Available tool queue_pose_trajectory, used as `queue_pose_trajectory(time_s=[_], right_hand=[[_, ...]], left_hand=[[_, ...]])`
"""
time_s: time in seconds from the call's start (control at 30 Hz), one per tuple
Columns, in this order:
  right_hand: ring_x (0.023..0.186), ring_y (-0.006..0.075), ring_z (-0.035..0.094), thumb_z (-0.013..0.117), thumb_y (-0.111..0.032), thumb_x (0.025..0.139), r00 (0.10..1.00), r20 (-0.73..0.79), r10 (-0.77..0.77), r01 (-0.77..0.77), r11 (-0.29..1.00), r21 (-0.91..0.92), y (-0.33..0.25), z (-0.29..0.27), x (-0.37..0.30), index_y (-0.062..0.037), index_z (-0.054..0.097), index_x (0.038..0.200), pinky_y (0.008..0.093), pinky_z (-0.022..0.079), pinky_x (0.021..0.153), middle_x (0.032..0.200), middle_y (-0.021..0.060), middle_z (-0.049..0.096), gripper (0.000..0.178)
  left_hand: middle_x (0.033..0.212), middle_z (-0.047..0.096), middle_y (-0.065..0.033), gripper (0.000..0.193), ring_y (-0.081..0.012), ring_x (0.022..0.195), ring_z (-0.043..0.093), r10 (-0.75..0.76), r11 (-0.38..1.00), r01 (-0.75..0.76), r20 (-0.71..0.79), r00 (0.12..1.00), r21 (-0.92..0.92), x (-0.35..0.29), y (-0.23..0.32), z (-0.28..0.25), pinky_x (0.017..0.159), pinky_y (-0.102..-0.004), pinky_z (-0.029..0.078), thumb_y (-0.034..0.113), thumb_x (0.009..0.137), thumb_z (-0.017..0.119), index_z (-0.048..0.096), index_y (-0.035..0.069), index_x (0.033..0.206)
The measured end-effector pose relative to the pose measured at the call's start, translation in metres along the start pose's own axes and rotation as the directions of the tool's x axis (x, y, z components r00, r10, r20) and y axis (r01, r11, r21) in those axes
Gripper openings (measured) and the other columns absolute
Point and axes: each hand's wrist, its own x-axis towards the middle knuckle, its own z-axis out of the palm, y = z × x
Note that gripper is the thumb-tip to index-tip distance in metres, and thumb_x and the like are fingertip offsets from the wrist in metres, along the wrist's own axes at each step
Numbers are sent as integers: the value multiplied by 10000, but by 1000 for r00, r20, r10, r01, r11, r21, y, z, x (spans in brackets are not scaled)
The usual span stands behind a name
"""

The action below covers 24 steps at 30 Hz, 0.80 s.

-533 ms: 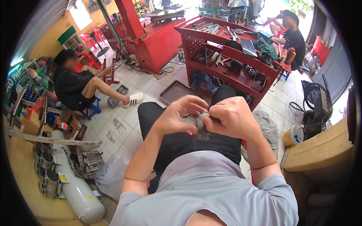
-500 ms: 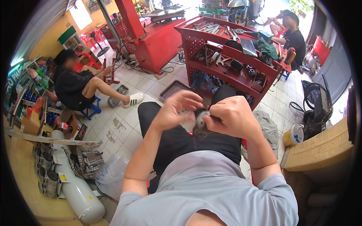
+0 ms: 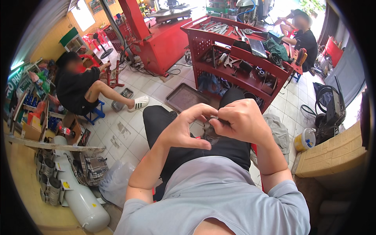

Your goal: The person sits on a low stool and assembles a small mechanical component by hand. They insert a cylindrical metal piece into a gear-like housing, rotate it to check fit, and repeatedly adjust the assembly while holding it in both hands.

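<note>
Grey metal part (image 3: pixel 212 136) gripped by curled right hand (image 3: pixel 241 122), seen below thumb; flanked from left by left hand (image 3: pixel 183 127), thumb and fingers parted wide; long axis unclear

I see a red tool cart (image 3: pixel 198 45), spanners (image 3: pixel 224 29) spread across its top; a dark tray (image 3: pixel 186 98) lies near it on the tiles (image 3: pixel 131 143); to the left a person in black (image 3: pixel 72 86) sits on a blue stool (image 3: pixel 94 112); a white tank (image 3: pixel 84 201) lies near a plastic bag (image 3: pixel 115 180); a bucket (image 3: pixel 300 144) stands off right.
</note>
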Motion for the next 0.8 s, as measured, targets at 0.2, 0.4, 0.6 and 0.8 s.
queue_pose_trajectory(time_s=[0.2,0.4,0.6,0.8], right_hand=[[458,263,539,655,-242,734,1000,-7,-14,14,999,36,0,3,0,-80,616,633,353,399,424,502,78,529,194],[458,266,532,654,-250,738,999,1,-41,41,999,0,1,-1,0,-74,574,569,357,399,429,503,74,528,257],[458,277,519,653,-251,744,999,50,-14,17,998,-63,0,-4,1,-74,524,530,358,398,429,504,76,521,305],[466,277,529,655,-250,741,1000,27,-12,12,1000,6,-2,-4,0,-72,574,571,354,398,427,513,81,527,259]], left_hand=[[1064,575,-51,683,-141,994,553,-111,993,111,2,994,-48,0,-4,14,884,-307,436,88,584,851,525,13,1180],[1160,568,-80,611,-165,1060,549,-99,981,91,-44,994,-170,-1,-28,-13,935,-324,422,73,648,808,525,8,1185],[921,623,-43,228,-113,882,591,-240,971,203,-541,806,-128,-1,-51,-23,808,-246,464,129,898,582,572,-17,1072],[1011,579,-48,390,-128,961,549,-33,985,9,-136,990,-172,-1,-21,-5,851,-273,427,251,846,648,556,-1,1130]])
